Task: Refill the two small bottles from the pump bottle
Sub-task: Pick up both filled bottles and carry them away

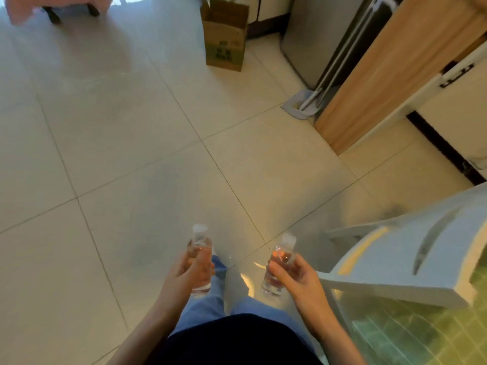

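I stand over a tiled floor and hold one small clear bottle in each hand, both upright with pale caps on top. My left hand (190, 272) wraps the left small bottle (199, 239) around its body. My right hand (292, 275) grips the right small bottle (281, 255) the same way, a little lower and to the right. Both bottles look transparent; how much liquid is inside I cannot tell. No pump bottle is in view.
A white chair back (411, 259) stands close on my right, beside a table with a green checked cover (421, 335). A cardboard box (225, 40) sits on the floor ahead. A mop (303, 105) leans by a wooden panel (390, 75) at the right.
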Demonstrator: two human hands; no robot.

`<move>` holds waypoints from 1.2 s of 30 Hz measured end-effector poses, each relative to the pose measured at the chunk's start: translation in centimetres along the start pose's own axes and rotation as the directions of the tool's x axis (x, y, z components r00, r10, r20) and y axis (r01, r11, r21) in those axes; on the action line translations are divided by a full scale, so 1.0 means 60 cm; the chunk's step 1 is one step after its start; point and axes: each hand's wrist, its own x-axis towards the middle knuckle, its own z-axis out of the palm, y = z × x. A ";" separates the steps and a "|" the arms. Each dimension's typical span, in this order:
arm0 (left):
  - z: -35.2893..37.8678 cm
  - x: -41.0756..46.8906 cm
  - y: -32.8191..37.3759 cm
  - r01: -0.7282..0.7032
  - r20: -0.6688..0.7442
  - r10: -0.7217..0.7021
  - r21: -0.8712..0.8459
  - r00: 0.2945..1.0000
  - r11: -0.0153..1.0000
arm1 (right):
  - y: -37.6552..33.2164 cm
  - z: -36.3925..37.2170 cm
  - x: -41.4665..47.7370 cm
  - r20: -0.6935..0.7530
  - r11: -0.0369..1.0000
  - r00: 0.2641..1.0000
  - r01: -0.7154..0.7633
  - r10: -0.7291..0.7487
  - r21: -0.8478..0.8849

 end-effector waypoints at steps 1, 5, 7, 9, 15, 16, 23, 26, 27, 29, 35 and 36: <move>0.002 0.023 0.022 -0.009 0.028 0.009 0.023 1.000 1.000 | -0.011 0.007 0.020 -0.032 1.000 0.999 0.001 -0.001 0.017; 0.010 0.108 0.109 -0.019 0.110 0.011 0.064 0.994 0.998 | -0.063 0.031 0.094 -0.103 0.998 0.995 0.007 0.000 0.059; 0.018 0.148 0.147 -0.011 0.131 -0.001 0.090 0.991 0.996 | -0.091 0.037 0.126 -0.127 0.998 0.992 0.016 -0.008 0.062; 0.031 0.187 0.176 -0.005 0.142 -0.011 0.111 0.990 0.994 | -0.113 0.037 0.159 -0.151 0.998 0.988 0.027 -0.017 0.061; 0.101 0.295 0.251 0.019 0.189 -0.050 0.160 0.981 0.987 | -0.174 0.021 0.277 -0.174 0.993 0.985 0.037 -0.017 0.111; 0.120 0.310 0.266 0.019 0.193 -0.053 0.169 0.980 0.985 | -0.186 0.016 0.299 -0.175 0.992 0.984 0.045 -0.024 0.116; 0.257 0.426 0.352 0.003 0.180 -0.040 0.201 0.983 0.980 | -0.288 -0.052 0.454 -0.142 0.986 0.989 0.051 -0.029 0.156; 0.333 0.481 0.403 -0.022 0.188 -0.021 0.219 0.982 0.976 | -0.339 -0.096 0.523 -0.189 0.980 0.981 0.066 -0.031 0.185; 0.360 0.504 0.420 -0.025 0.196 -0.022 0.236 0.980 0.971 | -0.355 -0.118 0.546 -0.207 0.982 0.978 0.070 -0.032 0.175; 0.366 0.509 0.430 -0.029 0.206 -0.019 0.228 0.978 0.973 | -0.370 -0.114 0.553 -0.195 0.986 0.980 0.069 -0.038 0.155; 0.466 0.591 0.496 -0.022 0.328 -0.068 0.263 0.942 0.964 | -0.424 -0.172 0.626 -0.324 0.971 0.946 0.103 -0.028 0.214; 0.485 0.608 0.509 -0.018 0.349 -0.084 0.279 0.934 0.960 | -0.432 -0.181 0.642 -0.342 0.968 0.939 0.103 -0.019 0.227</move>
